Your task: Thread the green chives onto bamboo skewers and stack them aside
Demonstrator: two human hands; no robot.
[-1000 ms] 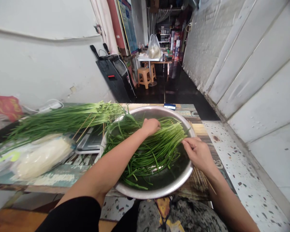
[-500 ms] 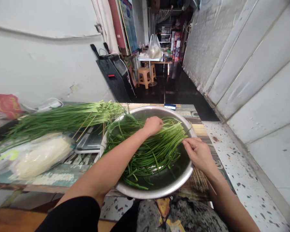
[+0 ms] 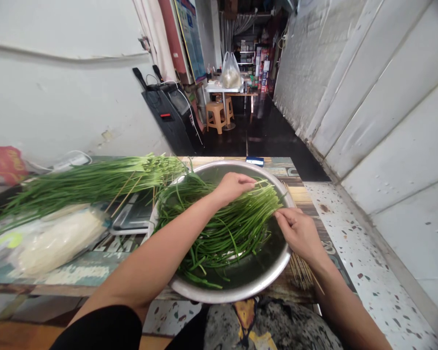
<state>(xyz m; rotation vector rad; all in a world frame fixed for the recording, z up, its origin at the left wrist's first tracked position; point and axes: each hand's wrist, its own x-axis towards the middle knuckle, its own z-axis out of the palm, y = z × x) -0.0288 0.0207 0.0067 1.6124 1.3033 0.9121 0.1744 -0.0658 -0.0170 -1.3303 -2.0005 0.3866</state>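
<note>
- My left fingers (image 3: 245,179) are nearly closed, tips together at a pale stalk end sticking out over the top of the heap. Looks like a pinch on it, but my hand covers most of the contact.
- My right fingers (image 3: 286,223) are curled in, thumb against index, right by the pale ends at the bowl's right side. Can't tell if anything thin is caught in there, tbh.
- The green stalks (image 3: 226,233) lie in the big metal bowl (image 3: 237,293), pale ends to the right and leafy ends to the left. My left forearm hides a good chunk of the leafy part.
- The bowl sits on the patterned counter (image 3: 83,272), and my forearm crosses its left rim.
- Another green bunch (image 3: 91,181) is on the counter left of the bowl, its far leaf tips kinda blurry.
- A couple of thin sticks (image 3: 126,197) lean over the tray (image 3: 131,216), which is partly covered by greens.
- More sticks (image 3: 301,272) are right of the bowl, partly under my right wrist.
- The clear bag (image 3: 62,240) at left holds something whitish, can't make out what.
- The red-printed bag (image 3: 3,163) is cut off by the left edge.
- There's a small blue item (image 3: 254,161) just beyond the bowl, too small to identify.
</note>
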